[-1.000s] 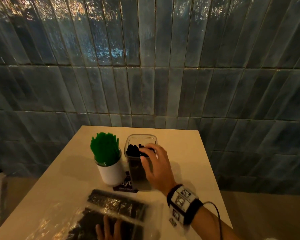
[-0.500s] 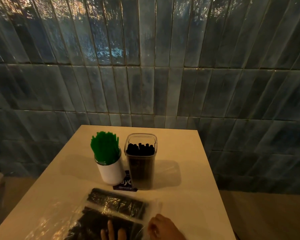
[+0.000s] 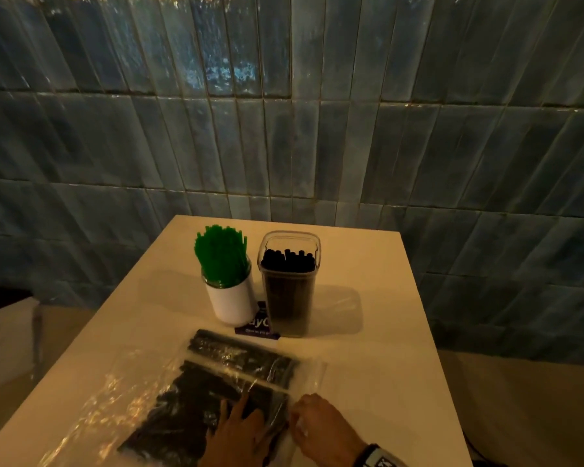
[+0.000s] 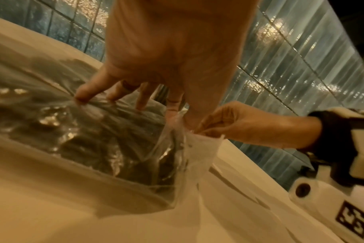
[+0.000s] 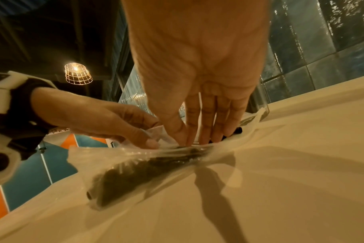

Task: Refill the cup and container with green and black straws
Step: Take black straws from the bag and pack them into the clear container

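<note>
**Both hands on the near straw bag at the table's near edge**

Table (image 3: 368, 365): white, far edge against a blue tiled wall (image 3: 317, 129).

Left to right, head view:

- Near bag (image 3: 182, 409): clear plastic, packed with black straws, lies flat toward the near left corner, runs diagonally. Crinkled film spreads left of it.
- Far bag (image 3: 243, 357): second clear pack of black straws, lies flat just behind the near bag, touching or overlapping it; can't tell which.
- Cup (image 3: 231, 305): white, upright, mid-table, left of centre. Full of green straws (image 3: 221, 256) that stand well above the rim.
- Card (image 3: 255, 326): dark, printed, flat on the table, partly under the cup and container.
- Container (image 3: 289, 298): clear, square, tall, upright, just beside the cup on its right. No lid. Black straws (image 3: 289, 259) fill it, tips below the rim.
- Left hand (image 3: 240, 433): at the near edge, fingers straight and spread, pressing down flat on the near bag's right end. Left wrist view confirms fingertips (image 4: 83, 97) on the film.
- Right hand (image 3: 321, 429): just right of the left hand, touching it at the bag's open end. Fingers curled, pinching the film edge at the mouth; left wrist view shows the pinch (image 4: 229, 125). Wrist carries a strapped camera unit.
</note>
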Action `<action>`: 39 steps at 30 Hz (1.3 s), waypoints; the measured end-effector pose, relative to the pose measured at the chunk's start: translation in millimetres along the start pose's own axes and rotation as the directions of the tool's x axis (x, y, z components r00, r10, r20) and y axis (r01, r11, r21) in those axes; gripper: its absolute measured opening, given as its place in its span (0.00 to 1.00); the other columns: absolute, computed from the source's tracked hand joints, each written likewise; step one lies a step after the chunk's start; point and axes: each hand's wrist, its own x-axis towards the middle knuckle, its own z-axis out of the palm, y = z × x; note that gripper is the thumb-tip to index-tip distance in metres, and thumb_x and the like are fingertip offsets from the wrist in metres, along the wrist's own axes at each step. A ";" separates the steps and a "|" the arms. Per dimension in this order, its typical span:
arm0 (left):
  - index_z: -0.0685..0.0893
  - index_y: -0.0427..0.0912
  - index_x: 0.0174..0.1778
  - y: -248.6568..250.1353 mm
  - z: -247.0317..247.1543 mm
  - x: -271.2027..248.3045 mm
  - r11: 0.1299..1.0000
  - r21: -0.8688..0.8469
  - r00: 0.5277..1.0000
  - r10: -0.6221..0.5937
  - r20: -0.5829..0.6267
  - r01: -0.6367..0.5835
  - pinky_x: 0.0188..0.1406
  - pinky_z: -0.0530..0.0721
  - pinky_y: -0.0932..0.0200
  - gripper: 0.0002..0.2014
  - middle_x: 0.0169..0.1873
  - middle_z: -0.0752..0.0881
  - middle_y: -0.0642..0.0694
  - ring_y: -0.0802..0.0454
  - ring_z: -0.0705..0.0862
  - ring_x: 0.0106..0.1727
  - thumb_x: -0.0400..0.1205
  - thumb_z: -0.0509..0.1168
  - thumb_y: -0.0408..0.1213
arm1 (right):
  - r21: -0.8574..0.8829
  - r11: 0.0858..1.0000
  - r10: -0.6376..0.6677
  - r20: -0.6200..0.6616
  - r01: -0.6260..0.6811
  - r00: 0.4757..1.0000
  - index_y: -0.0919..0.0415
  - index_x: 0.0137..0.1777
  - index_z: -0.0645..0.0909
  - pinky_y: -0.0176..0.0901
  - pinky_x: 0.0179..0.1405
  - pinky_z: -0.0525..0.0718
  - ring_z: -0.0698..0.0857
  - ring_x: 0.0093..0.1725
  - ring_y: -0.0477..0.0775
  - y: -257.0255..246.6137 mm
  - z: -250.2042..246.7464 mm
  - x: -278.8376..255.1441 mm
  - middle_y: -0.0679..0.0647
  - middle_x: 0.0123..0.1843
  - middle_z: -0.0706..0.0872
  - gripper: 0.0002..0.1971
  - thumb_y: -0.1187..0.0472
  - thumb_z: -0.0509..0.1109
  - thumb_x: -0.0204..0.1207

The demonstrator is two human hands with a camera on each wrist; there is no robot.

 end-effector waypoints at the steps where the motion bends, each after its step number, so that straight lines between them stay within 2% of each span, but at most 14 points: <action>1: 0.73 0.62 0.67 12.6 -12.0 -13.7 0.994 -0.105 0.995 0.030 -0.092 -0.039 0.79 0.53 0.37 0.19 0.76 0.50 0.65 0.44 0.46 0.82 0.81 0.55 0.58 | -0.024 0.999 -0.030 -0.003 0.030 1.000 0.64 0.52 0.83 0.48 0.56 0.71 0.78 0.58 0.61 4.4 3.7 -0.9 0.62 0.55 0.82 0.13 0.58 0.58 0.79; 4: 0.76 0.54 0.63 19.4 -26.3 -31.9 0.966 -0.240 0.957 0.021 -0.290 -0.094 0.75 0.66 0.54 0.14 0.76 0.61 0.55 0.53 0.64 0.76 0.83 0.57 0.48 | -0.071 0.995 -0.075 0.013 0.075 0.997 0.66 0.54 0.82 0.49 0.57 0.71 0.78 0.59 0.62 -4.3 4.0 -6.6 0.63 0.57 0.83 0.14 0.61 0.56 0.80; 6: 0.74 0.49 0.65 17.8 -29.3 -35.2 0.937 -0.342 0.953 -0.040 -0.300 -0.069 0.68 0.69 0.61 0.14 0.74 0.64 0.50 0.55 0.72 0.69 0.85 0.55 0.45 | -0.029 0.998 -0.061 -0.044 0.060 0.997 0.60 0.65 0.78 0.46 0.63 0.71 0.76 0.65 0.58 -8.5 3.5 -6.5 0.59 0.64 0.80 0.16 0.59 0.58 0.81; 9: 0.67 0.46 0.69 18.5 -30.2 -40.5 0.915 -0.392 0.937 -0.048 -0.345 -0.098 0.63 0.70 0.61 0.16 0.72 0.63 0.46 0.53 0.74 0.64 0.87 0.51 0.44 | 0.000 0.993 -0.117 -0.170 0.119 0.978 0.54 0.76 0.68 0.38 0.76 0.61 0.67 0.75 0.52 -22.1 0.9 2.3 0.51 0.76 0.69 0.24 0.60 0.61 0.80; 13: 0.57 0.45 0.76 19.8 -28.8 -42.1 0.929 -0.361 0.928 -0.060 -0.367 -0.082 0.69 0.67 0.61 0.20 0.76 0.59 0.45 0.52 0.68 0.73 0.88 0.46 0.43 | -0.097 0.985 -0.157 -0.164 0.142 0.974 0.57 0.80 0.61 0.45 0.82 0.52 0.62 0.79 0.56 -35.7 4.1 34.6 0.55 0.80 0.64 0.28 0.60 0.61 0.80; 15: 0.57 0.46 0.77 20.3 -30.3 -42.7 0.923 -0.374 0.929 -0.058 -0.364 -0.089 0.70 0.66 0.60 0.21 0.76 0.58 0.45 0.51 0.67 0.74 0.88 0.46 0.44 | -0.048 0.989 -0.149 -0.171 0.143 0.974 0.59 0.75 0.69 0.53 0.80 0.62 0.70 0.74 0.59 -38.5 7.0 49.3 0.58 0.75 0.72 0.23 0.60 0.62 0.80; 16: 0.58 0.46 0.77 19.3 -30.0 -41.7 0.917 -0.386 0.927 -0.055 -0.370 -0.099 0.70 0.67 0.59 0.21 0.76 0.59 0.45 0.51 0.68 0.74 0.87 0.47 0.44 | -0.031 0.990 -0.141 -0.167 0.138 0.976 0.60 0.71 0.72 0.53 0.77 0.67 0.73 0.71 0.60 -37.7 8.4 55.1 0.60 0.71 0.75 0.20 0.61 0.63 0.79; 18: 0.59 0.47 0.76 16.6 -29.5 -41.0 0.906 -0.410 0.930 -0.058 -0.362 -0.103 0.71 0.69 0.56 0.21 0.75 0.61 0.45 0.51 0.70 0.72 0.87 0.48 0.45 | -0.040 0.996 -0.087 -0.138 0.082 0.987 0.64 0.69 0.74 0.48 0.74 0.70 0.74 0.70 0.62 -40.3 5.4 60.0 0.62 0.70 0.76 0.19 0.63 0.64 0.78; 21: 0.59 0.48 0.76 14.2 -29.3 -40.0 0.895 -0.426 0.935 -0.031 -0.354 -0.132 0.71 0.69 0.57 0.21 0.75 0.60 0.46 0.52 0.69 0.72 0.87 0.49 0.45 | -0.011 1.000 -0.005 -0.107 0.004 0.994 0.65 0.67 0.74 0.48 0.68 0.73 0.76 0.68 0.64 -41.3 3.7 64.3 0.64 0.69 0.77 0.19 0.65 0.66 0.77; 25: 0.56 0.47 0.78 15.8 -31.4 -39.3 0.909 -0.398 0.940 -0.021 -0.341 -0.124 0.70 0.69 0.60 0.23 0.77 0.57 0.47 0.52 0.68 0.74 0.87 0.49 0.45 | 0.040 0.996 0.076 -0.024 -0.075 0.997 0.62 0.73 0.69 0.52 0.70 0.75 0.74 0.70 0.65 -42.1 4.9 68.9 0.63 0.74 0.72 0.27 0.61 0.70 0.75; 28: 0.56 0.48 0.78 18.2 -36.5 -40.8 0.921 -0.378 0.943 -0.040 -0.330 -0.094 0.67 0.69 0.62 0.22 0.77 0.56 0.47 0.53 0.67 0.74 0.87 0.49 0.44 | 0.049 0.992 0.115 -0.025 -0.113 0.993 0.60 0.71 0.71 0.53 0.65 0.79 0.77 0.67 0.64 -38.2 5.5 70.8 0.63 0.71 0.75 0.24 0.61 0.70 0.75; 32: 0.53 0.50 0.80 19.2 -36.5 -40.3 0.919 -0.379 0.944 -0.028 -0.328 -0.104 0.72 0.67 0.60 0.24 0.79 0.53 0.47 0.53 0.64 0.77 0.87 0.49 0.46 | 0.044 0.989 0.144 -0.011 -0.143 0.990 0.59 0.68 0.73 0.51 0.62 0.81 0.80 0.64 0.63 -32.1 7.4 65.7 0.61 0.68 0.78 0.22 0.61 0.70 0.74; 35: 0.51 0.52 0.81 19.2 -33.4 -36.8 0.918 -0.393 0.954 -0.078 -0.291 -0.045 0.76 0.62 0.57 0.26 0.81 0.49 0.48 0.51 0.61 0.79 0.86 0.48 0.50 | -0.029 0.986 0.165 0.012 -0.165 0.986 0.61 0.61 0.75 0.52 0.58 0.84 0.83 0.58 0.64 -31.8 1.5 56.8 0.61 0.62 0.82 0.17 0.60 0.69 0.74; 39: 0.55 0.52 0.79 14.6 -26.1 -30.9 0.928 -0.373 0.938 -0.121 -0.325 -0.010 0.78 0.62 0.51 0.29 0.80 0.54 0.50 0.51 0.62 0.77 0.83 0.51 0.55 | -0.180 0.957 0.234 0.025 -0.226 0.972 0.62 0.66 0.72 0.51 0.57 0.79 0.81 0.61 0.66 -20.9 -7.0 37.9 0.64 0.64 0.79 0.20 0.57 0.67 0.76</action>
